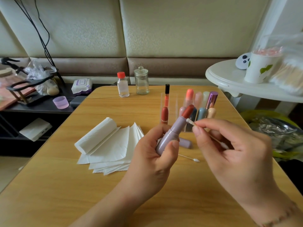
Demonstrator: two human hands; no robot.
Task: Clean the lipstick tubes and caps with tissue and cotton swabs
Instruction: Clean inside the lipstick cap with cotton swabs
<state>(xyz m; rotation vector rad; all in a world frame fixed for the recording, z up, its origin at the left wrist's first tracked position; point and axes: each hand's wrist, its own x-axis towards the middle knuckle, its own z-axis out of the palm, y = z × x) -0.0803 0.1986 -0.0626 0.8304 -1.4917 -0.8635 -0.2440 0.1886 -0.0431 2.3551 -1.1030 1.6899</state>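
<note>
My left hand grips an uncapped mauve lipstick tube, tilted up to the right with its red bullet extended. My right hand pinches a cotton swab, whose white tip touches the tube's rim just below the bullet. The tube's mauve cap lies on the wooden table behind my left hand. A second cotton swab lies between my hands. A stack of white tissue is spread left of my left hand.
A clear acrylic organiser holds several lipsticks behind my hands. A red-capped clear bottle and a glass jar stand at the table's far edge. At right, a white side table bears a paper cup and bagged swabs.
</note>
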